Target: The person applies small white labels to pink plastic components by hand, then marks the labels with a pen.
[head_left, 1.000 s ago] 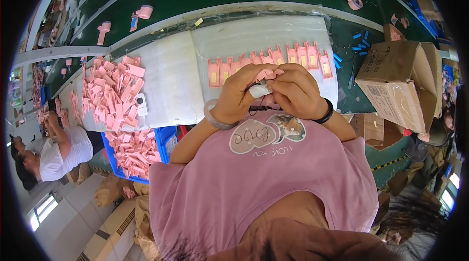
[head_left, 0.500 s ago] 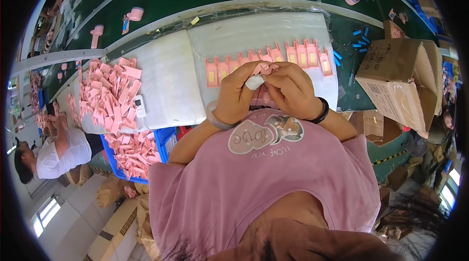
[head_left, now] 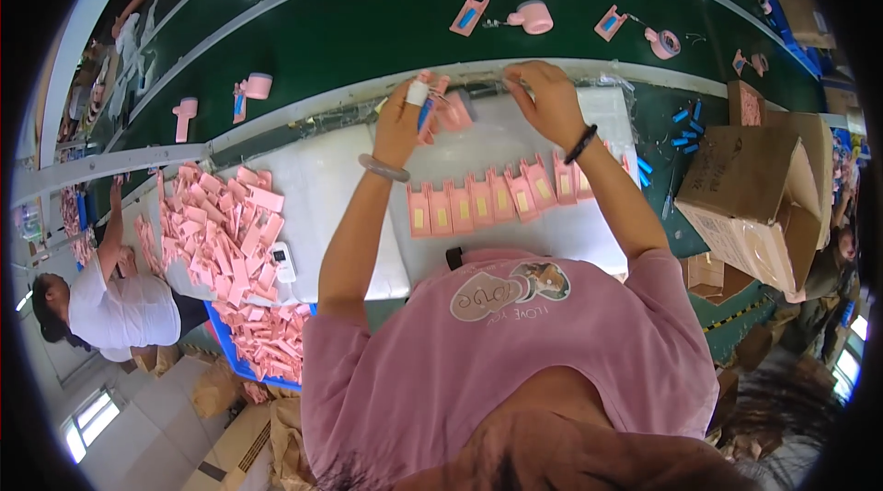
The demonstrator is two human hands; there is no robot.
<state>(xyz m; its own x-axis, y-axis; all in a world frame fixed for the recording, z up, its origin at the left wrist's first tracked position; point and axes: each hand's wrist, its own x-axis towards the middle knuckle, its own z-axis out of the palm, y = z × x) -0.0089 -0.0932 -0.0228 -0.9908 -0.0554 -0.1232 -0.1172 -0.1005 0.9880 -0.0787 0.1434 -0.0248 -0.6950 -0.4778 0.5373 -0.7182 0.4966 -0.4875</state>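
Note:
My left hand is at the far edge of the work surface, its fingers closed on a pink plastic handle shell with a blue cylinder in it. White wrapping covers one finger. Just right of that hand is a pink round-headed fan part with a grey end; whether the hand touches it I cannot tell. My right hand reaches to the same far edge, fingers bent and thumb apart, with nothing visible in it. Nearer to me lies a row of pink handle shells with yellow pads.
Left, pink shells form a heap beside a white device, above a blue crate of more shells. Beyond the rail, pink fan assemblies lie on a green belt. Right are blue cylinders and a cardboard box.
Both hands have parted and moved from before my chest to the far edge. A shell with a blue cylinder now shows in my left hand. The whole view has shifted.

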